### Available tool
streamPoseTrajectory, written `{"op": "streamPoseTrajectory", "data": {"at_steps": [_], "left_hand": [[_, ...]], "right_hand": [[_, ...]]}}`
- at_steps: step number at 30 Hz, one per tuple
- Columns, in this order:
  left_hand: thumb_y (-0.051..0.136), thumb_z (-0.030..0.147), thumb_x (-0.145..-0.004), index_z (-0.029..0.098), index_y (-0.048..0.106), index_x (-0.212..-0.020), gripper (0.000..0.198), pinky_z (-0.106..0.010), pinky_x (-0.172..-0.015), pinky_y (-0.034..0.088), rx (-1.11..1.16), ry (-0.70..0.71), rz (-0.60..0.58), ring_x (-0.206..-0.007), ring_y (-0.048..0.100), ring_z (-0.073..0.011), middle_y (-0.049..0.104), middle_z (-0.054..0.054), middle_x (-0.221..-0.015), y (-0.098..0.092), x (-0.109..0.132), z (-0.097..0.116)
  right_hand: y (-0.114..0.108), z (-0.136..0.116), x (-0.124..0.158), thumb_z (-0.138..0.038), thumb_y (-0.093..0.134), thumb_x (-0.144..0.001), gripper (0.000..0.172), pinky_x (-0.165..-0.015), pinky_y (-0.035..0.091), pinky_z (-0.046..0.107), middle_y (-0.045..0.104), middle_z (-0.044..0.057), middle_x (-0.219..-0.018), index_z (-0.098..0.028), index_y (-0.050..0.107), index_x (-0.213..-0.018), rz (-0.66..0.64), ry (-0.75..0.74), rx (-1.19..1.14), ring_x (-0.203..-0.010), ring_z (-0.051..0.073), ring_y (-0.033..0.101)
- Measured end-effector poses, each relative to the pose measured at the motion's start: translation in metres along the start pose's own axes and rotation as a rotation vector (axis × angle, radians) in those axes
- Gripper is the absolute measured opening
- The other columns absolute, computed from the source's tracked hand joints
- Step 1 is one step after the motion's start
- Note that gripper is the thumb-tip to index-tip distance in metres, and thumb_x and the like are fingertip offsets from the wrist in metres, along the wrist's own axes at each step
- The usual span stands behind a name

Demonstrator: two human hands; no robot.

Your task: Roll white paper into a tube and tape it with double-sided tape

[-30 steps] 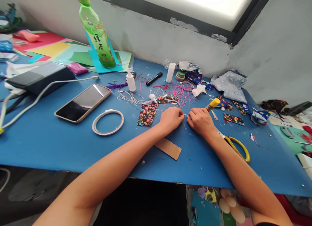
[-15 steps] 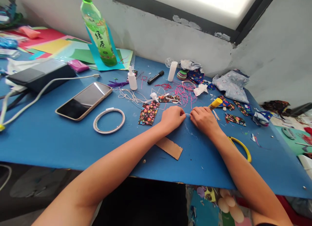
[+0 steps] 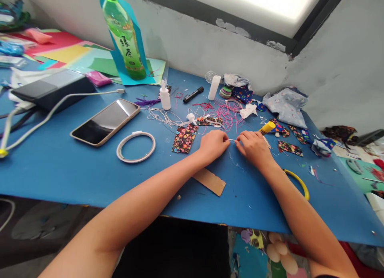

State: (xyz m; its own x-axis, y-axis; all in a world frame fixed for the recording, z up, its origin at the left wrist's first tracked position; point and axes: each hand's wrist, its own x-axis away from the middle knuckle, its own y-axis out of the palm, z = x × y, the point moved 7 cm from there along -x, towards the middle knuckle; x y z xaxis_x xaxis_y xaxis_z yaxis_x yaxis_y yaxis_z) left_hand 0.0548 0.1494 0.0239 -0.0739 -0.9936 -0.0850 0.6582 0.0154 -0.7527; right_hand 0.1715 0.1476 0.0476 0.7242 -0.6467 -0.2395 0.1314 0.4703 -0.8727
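Compared with one second earlier, found a slightly wider gap between the fingertips of left hand (image 3: 214, 145) and right hand (image 3: 254, 147), exposing a little more of one white strand (image 3: 232, 140). Also found less of the yellow scissor handle (image 3: 302, 183): now reduced to one arc past the right forearm. Judged to mean close two-handed work on the strand, without release from either side.

Located the strand over the blue bench (image 3: 90, 174), bridging both hands; clamped in the fingertips of each.

Counted near the left hand: one floral patch (image 3: 185, 138) just beside, one narrower patch (image 3: 210, 121) behind, one cardboard strip (image 3: 210, 183) partly under the forearm. Counted farther left: one phone (image 3: 105, 122), one white ring (image 3: 132, 161) lying flat. Counted toward the wall: one dropper bottle (image 3: 165, 99), one black marker (image 3: 193, 95), one white cylinder (image 3: 214, 88), one green bottle (image 3: 127, 46), one pink thread tangle (image 3: 227, 114). Counted behind the right hand: one yellow cap (image 3: 268, 128); lower part obscured, so unable to tell whether touching.
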Motion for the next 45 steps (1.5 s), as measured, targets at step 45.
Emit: {"op": "streamPoseTrajectory", "data": {"at_steps": [45], "left_hand": [[0.053, 0.026, -0.085, 0.021, 0.074, -0.09, 0.022, -0.032, -0.079, 0.05, 0.028, 0.0, 0.005, -0.091, 0.065, -0.0218, 0.072, -0.006, -0.093, 0.0, -0.001, -0.002]], "right_hand": [[-0.001, 0.031, 0.013, -0.027, 0.035, -0.095, 0.028, -0.057, 0.028, 0.029, 0.066, 0.01, -0.087, -0.014, 0.059, -0.088, -0.193, 0.188, 0.012, -0.073, 0.02, 0.059]]}}
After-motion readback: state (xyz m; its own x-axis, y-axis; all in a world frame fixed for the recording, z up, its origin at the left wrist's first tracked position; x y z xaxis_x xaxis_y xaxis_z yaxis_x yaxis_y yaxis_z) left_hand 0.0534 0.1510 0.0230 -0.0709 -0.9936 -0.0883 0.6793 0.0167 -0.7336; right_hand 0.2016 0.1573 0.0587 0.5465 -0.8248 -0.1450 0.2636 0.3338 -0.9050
